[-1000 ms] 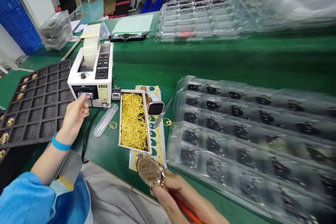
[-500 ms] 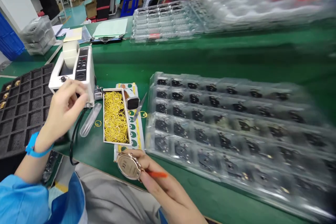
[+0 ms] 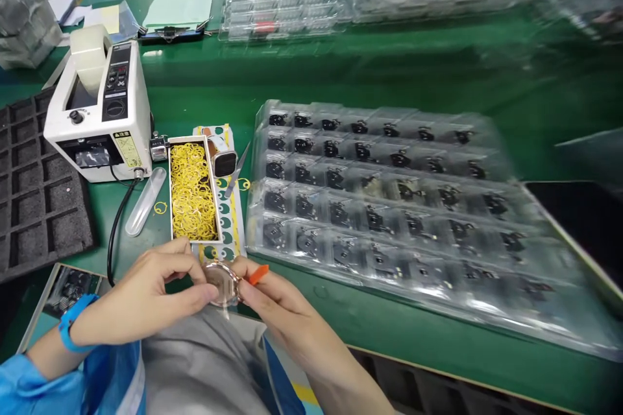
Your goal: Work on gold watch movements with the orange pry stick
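Observation:
My right hand point(image 3: 275, 301) grips a round rose-gold watch case point(image 3: 226, 284), its metal back turned up. An orange tab point(image 3: 258, 274) sticks out by the fingers of that hand. My left hand point(image 3: 165, 282), with a blue band on its wrist, is closed at the case's left side, thumb against the back. A faint clear strip, seemingly tape, shows at the thumb and hangs below the case; its ends are hard to make out. Just beyond the hands stands a white box point(image 3: 219, 233) full of yellow rings point(image 3: 192, 198).
A white tape dispenser point(image 3: 129, 87) stands at left beside a black foam tray point(image 3: 68, 233). A clear tube point(image 3: 145, 202) and tweezers point(image 3: 237, 172) lie near the box. At right, a clear blister tray point(image 3: 311, 266) holds many black parts, beside a dark-screened device point(image 3: 579, 227).
My left hand has come from the dispenser's front down and right to the watch case. My right hand still holds the case, now tilted differently. The view has shifted.

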{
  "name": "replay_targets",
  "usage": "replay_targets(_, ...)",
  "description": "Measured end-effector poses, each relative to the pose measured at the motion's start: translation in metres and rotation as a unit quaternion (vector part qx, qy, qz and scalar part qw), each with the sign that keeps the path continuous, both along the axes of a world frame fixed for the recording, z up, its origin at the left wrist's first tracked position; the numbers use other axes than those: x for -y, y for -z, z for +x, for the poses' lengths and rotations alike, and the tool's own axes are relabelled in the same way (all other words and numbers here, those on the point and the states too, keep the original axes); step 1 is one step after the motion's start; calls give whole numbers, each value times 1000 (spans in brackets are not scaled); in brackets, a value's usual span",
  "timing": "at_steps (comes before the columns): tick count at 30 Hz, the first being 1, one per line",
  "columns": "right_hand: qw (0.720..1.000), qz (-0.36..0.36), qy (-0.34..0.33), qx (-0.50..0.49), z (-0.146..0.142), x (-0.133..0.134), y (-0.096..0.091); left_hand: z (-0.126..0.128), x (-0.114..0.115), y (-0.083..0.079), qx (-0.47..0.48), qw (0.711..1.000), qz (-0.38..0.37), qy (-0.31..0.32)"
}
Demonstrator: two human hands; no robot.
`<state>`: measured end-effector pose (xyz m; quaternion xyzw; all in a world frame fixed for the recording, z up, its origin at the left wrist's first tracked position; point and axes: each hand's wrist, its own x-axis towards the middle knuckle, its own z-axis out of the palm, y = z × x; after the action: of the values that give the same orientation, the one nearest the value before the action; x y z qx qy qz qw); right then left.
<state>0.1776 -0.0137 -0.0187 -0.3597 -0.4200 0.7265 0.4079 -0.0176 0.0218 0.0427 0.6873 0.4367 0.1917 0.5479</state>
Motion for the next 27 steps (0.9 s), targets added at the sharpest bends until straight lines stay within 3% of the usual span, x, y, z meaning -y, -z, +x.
replay_targets(17,998,-14,6,56,0,2,0,3,0,4,-13,1000,-11,1)
replay_targets(24,998,-14,9,59,-2,1,-3,4,6,0,-161,980,105,-54)
replay_targets(27,998,-21,21,57,-1,1,-4,-6,6,2,-167,958,190,-136)
